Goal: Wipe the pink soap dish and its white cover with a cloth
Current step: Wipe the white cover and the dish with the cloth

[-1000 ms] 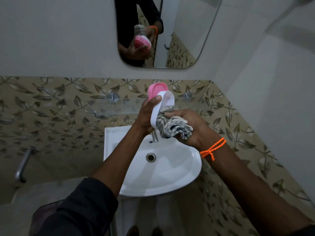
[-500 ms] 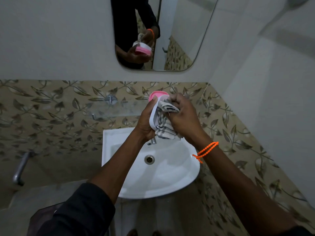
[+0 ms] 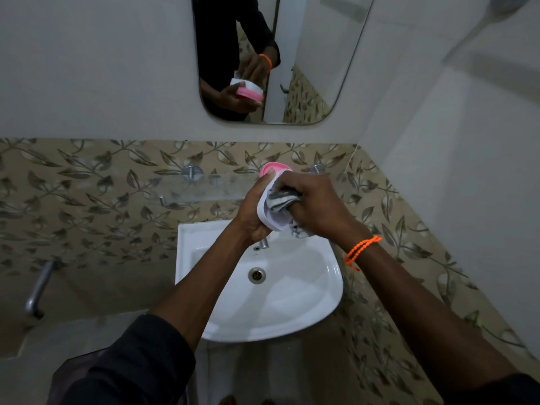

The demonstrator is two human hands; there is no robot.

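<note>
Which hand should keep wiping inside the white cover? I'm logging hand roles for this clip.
Right. The right hand grips the cloth, pressed inside the white cover; the left hand holds cover and pink soap dish.

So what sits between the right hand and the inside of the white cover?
In the head view, the bunched grey-striped cloth: the right hand presses it into the white cover.

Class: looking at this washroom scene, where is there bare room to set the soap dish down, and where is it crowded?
Bare: the sink bowl around the drain, and its flat rim left of the tap. Crowded: above the tap, where both hands hold dish, cover and cloth.
</note>
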